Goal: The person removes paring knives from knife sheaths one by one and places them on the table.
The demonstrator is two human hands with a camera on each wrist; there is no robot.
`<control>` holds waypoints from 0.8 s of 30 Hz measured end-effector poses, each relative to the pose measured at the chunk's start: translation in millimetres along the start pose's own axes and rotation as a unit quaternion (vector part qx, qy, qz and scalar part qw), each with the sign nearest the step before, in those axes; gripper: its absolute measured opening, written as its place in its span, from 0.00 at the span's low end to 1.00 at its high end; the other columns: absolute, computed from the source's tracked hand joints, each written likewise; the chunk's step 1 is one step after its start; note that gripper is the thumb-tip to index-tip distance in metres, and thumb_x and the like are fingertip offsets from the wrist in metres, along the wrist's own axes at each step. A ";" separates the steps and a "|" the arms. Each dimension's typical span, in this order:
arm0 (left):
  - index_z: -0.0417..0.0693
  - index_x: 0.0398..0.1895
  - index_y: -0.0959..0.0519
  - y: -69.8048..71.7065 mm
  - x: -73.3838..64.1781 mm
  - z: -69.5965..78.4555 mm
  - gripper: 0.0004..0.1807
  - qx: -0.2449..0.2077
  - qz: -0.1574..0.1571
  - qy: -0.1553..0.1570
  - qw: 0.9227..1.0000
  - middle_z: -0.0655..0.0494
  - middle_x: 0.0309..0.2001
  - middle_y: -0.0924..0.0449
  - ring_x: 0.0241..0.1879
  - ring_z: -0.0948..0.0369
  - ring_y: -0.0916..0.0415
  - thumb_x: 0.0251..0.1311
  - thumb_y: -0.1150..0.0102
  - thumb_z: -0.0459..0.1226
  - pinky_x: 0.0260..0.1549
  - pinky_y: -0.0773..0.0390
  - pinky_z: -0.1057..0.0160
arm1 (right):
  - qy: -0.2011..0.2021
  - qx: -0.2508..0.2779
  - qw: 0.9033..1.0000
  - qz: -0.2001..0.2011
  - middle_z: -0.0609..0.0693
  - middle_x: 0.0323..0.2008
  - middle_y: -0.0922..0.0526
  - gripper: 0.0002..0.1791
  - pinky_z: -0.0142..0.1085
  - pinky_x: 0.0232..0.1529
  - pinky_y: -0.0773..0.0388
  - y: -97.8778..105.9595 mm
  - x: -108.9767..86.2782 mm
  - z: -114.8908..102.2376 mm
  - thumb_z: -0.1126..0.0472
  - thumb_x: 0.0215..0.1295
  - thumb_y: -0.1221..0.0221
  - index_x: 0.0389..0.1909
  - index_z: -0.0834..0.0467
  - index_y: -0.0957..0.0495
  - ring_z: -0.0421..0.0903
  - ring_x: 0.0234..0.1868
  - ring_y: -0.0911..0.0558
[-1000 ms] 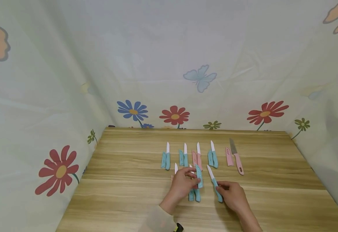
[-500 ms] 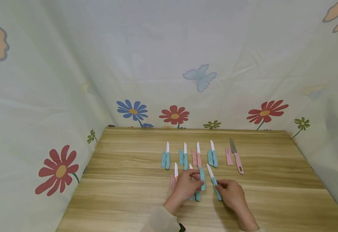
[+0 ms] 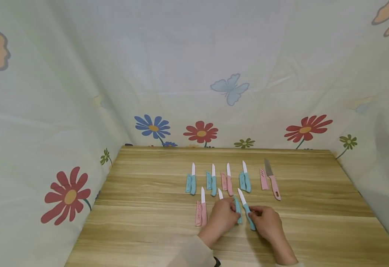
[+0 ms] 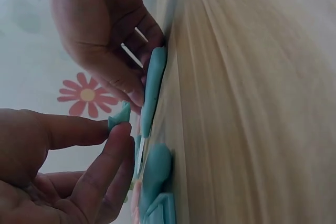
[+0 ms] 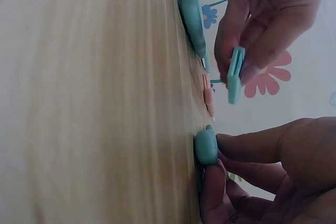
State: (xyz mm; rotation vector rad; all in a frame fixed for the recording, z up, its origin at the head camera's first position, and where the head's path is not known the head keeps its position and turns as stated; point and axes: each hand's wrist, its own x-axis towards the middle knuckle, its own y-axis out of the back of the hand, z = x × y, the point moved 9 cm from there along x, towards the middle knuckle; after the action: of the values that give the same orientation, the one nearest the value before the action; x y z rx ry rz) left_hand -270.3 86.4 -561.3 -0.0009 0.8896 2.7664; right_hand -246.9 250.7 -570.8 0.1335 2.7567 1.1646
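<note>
My left hand [image 3: 221, 218] pinches a teal knife sheath [image 3: 238, 210] between thumb and fingers. In the right wrist view that sheath [image 5: 236, 74] is held off the wooden table, its slot visible. My right hand [image 3: 268, 223] grips a small teal-handled paring knife [image 3: 242, 196] by the handle, white blade pointing away. The left wrist view shows this knife's handle [image 4: 154, 82] low against the tabletop. Sheath and knife are close but apart. Behind my left hand a white blade [image 3: 220, 193] pokes out; the rest of that knife is hidden in the head view.
A pink paring knife [image 3: 204, 211] lies beside its pink sheath [image 3: 198, 214], left of my left hand. Farther back is a row of teal and pink knives, each beside a sheath. At its right end is a larger pink-handled knife [image 3: 274, 187] with a grey blade. Printed cloth [image 3: 188, 66] encloses the table.
My left hand has moved right and slightly down with the sheath, toward the knife, uncovering the pink knife and its sheath. The right hand has barely moved.
</note>
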 end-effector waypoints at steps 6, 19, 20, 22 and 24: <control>0.48 0.25 0.25 -12.8 -0.5 5.4 0.11 0.051 -0.010 -0.014 0.999 0.62 0.20 0.31 0.22 0.64 0.33 0.51 0.32 0.28 0.19 0.33 0.69 | -0.004 0.005 1.000 -0.006 0.49 0.34 0.11 0.15 0.37 0.33 0.27 -0.4 0.2 0.2 0.60 0.65 0.35 0.51 0.60 0.12 0.44 0.36 0.19; 0.34 0.61 0.20 -30.3 -0.6 8.0 0.31 0.142 0.006 0.000 0.990 0.45 0.48 0.20 0.48 0.51 0.20 0.51 0.27 0.34 0.52 0.16 0.54 | 0.006 0.002 1.000 -0.001 0.49 0.32 0.12 0.15 0.37 0.32 0.28 0.7 0.2 -0.7 0.61 0.63 0.34 0.50 0.60 0.12 0.44 0.34 0.20; 0.34 0.61 0.20 -30.7 -0.7 8.4 0.31 0.144 0.007 -0.001 0.990 0.45 0.47 0.20 0.48 0.51 0.19 0.51 0.27 0.34 0.51 0.16 0.55 | 0.006 0.001 1.000 -0.001 0.49 0.32 0.12 0.15 0.37 0.32 0.28 0.8 0.2 -0.7 0.61 0.63 0.34 0.50 0.60 0.12 0.44 0.34 0.20; 0.34 0.60 0.20 -31.5 -1.1 10.2 0.31 0.156 0.010 -0.006 0.988 0.45 0.47 0.19 0.47 0.51 0.19 0.51 0.26 0.35 0.51 0.16 0.55 | 0.007 0.001 1.000 0.001 0.49 0.32 0.12 0.15 0.37 0.32 0.28 1.1 0.2 -0.6 0.61 0.63 0.34 0.49 0.60 0.12 0.44 0.34 0.20; 0.33 0.60 0.20 -32.1 -1.5 12.0 0.31 0.168 0.011 -0.013 0.986 0.44 0.47 0.19 0.47 0.51 0.18 0.51 0.26 0.35 0.50 0.16 0.56 | 0.008 0.000 1.000 0.002 0.49 0.32 0.12 0.15 0.37 0.32 0.28 1.4 0.2 -0.5 0.61 0.63 0.34 0.49 0.60 0.12 0.44 0.34 0.20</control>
State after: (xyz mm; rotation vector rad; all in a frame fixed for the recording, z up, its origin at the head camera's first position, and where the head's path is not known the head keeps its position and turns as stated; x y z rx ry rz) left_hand -260.8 118.2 -569.9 0.1034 1.3419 2.5930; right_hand -247.2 251.4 -569.5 0.1291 2.7718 1.1721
